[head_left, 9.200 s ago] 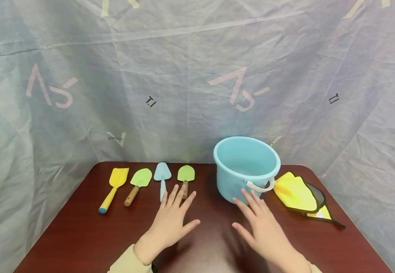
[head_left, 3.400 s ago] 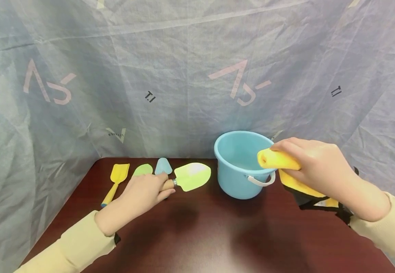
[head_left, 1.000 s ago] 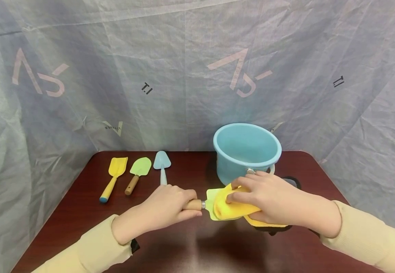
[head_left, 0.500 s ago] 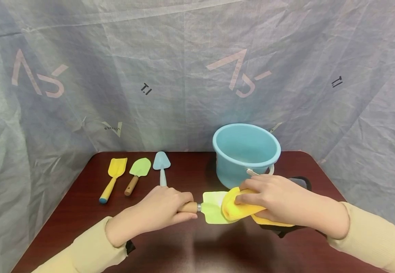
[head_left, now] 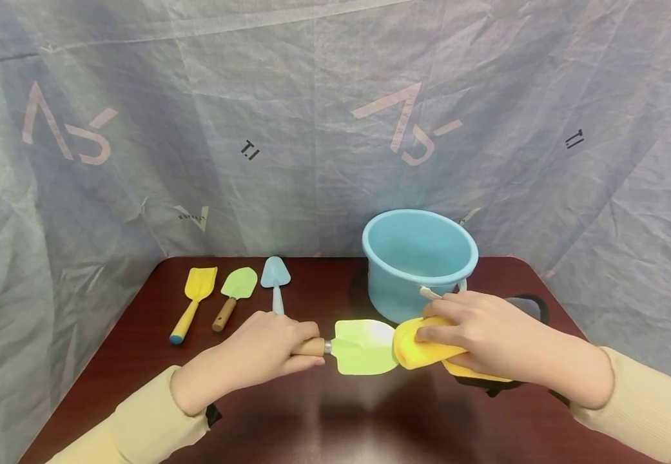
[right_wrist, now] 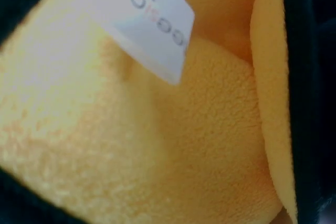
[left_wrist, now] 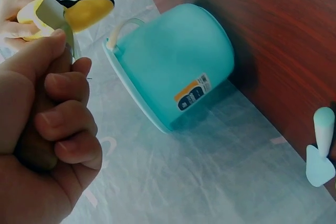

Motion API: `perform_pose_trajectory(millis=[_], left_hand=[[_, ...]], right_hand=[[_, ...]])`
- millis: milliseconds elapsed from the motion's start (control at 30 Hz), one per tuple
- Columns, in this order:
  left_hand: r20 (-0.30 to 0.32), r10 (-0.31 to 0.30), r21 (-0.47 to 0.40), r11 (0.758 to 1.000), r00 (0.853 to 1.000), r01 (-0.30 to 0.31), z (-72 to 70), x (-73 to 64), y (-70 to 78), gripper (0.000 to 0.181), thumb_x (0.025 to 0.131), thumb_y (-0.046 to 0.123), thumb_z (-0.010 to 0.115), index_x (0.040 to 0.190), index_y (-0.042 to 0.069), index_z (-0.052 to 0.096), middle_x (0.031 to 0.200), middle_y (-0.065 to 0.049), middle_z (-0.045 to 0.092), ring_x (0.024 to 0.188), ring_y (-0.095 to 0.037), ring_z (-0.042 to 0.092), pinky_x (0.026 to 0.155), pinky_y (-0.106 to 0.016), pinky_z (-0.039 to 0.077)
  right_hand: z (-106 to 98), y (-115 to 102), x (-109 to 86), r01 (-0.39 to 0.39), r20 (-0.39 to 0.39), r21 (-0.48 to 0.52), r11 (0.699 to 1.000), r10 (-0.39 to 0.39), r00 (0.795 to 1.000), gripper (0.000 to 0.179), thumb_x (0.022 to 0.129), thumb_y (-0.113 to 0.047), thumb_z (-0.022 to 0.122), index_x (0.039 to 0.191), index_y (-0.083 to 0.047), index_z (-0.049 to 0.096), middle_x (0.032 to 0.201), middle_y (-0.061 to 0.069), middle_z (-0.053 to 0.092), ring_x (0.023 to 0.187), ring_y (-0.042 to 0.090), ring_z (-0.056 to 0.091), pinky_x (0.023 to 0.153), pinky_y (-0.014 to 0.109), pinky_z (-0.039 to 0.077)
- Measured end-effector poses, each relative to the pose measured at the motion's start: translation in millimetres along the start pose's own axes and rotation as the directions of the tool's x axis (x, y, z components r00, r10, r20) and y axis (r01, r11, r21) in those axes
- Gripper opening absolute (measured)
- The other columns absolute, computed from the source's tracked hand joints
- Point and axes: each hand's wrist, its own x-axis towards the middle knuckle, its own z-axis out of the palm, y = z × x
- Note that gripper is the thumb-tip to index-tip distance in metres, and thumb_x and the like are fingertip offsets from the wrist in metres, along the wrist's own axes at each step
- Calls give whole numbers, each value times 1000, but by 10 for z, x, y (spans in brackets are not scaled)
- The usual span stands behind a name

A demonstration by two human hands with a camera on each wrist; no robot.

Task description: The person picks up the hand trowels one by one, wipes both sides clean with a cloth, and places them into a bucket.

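Observation:
My left hand [head_left: 254, 357] grips the wooden handle of a green trowel [head_left: 364, 348], its blade pointing right above the table. In the left wrist view, the fingers [left_wrist: 68, 119] curl round that handle. A folded yellow cloth [head_left: 422, 345] with dark edging is bunched in my right hand [head_left: 486, 335], and its fold overlaps the trowel's blade tip. The right wrist view is filled by the cloth's fleecy yellow side [right_wrist: 157, 145] and a white label [right_wrist: 152, 24]. My right fingertips are partly hidden in the cloth.
Behind my hands stands a light blue bucket [head_left: 393, 293] with a white handle. On the left of the dark red table [head_left: 138, 386] lie a yellow shovel [head_left: 198, 287], another green trowel [head_left: 239, 283] and a light blue trowel [head_left: 276, 274]. A grey curtain [head_left: 312, 129] hangs behind.
Earlier both hands were bare and open; then they took up the trowel and cloth. Over the last second the cloth has slid right along the blade to its tip, while the trowel shifted slightly left.

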Motion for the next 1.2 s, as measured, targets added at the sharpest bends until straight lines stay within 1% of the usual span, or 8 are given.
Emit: perform_pose_trajectory(millis=[200,367,467,600,733,833,1033,1200], left_hand=[[32,-48,6,999,998,48,12,-17,-66,33,83,43,68,70,23,45,53,14,27,44,-2,29,39,-21,24],[22,-56,27,998,998,56,60,-18,-149,31,82,43,69,72,23,47,53,14,31,43,-4,33,39,-21,26],[20,-68,40,997,997,67,86,-12,-201,32,83,43,68,71,22,46,53,14,32,44,-4,35,39,-22,27],[21,-80,45,996,997,79,114,2,-249,34,84,43,67,70,22,44,52,13,32,44,-5,35,39,-22,27],[11,-64,45,997,998,64,154,23,-280,33,84,41,68,71,21,45,53,12,34,44,-5,36,39,-22,28],[4,-52,55,997,999,52,184,36,-292,34,84,41,68,71,20,45,53,12,31,44,-5,35,40,-22,26],[7,-41,50,998,999,40,214,95,-292,36,84,42,68,69,22,41,53,13,23,45,-3,30,40,-21,24],[-2,-24,62,998,1000,24,234,150,-282,39,84,45,66,68,22,40,52,13,25,45,-3,32,40,-22,26]], right_hand=[[22,23,-40,-28,-15,-37,999,27,1000,48,50,-5,68,95,-21,67,93,-1,60,89,23,66,62,29,46],[5,56,-50,-48,-29,-82,995,45,999,45,52,-8,67,94,-22,68,93,-1,63,86,20,65,60,28,42],[-22,88,-44,-58,-36,-88,994,55,998,36,62,-11,60,95,-22,68,95,1,64,80,20,63,61,31,44],[-42,117,-10,-74,-49,-92,993,70,996,31,78,-18,42,96,-21,68,95,0,64,74,18,61,60,33,46],[-37,134,44,-77,-77,-104,992,69,995,33,83,-20,36,95,-20,67,91,-3,62,70,14,58,57,30,43],[-38,151,84,-75,-74,-105,992,67,995,31,80,-17,40,95,-20,67,91,-4,61,69,14,56,55,28,41],[-76,172,180,-69,-34,-119,990,65,997,37,62,-7,63,96,-19,65,93,-3,61,70,15,55,54,28,40],[-87,174,268,-51,-31,-123,991,47,998,38,60,-6,65,96,-19,65,94,-3,62,70,14,55,55,29,42]])
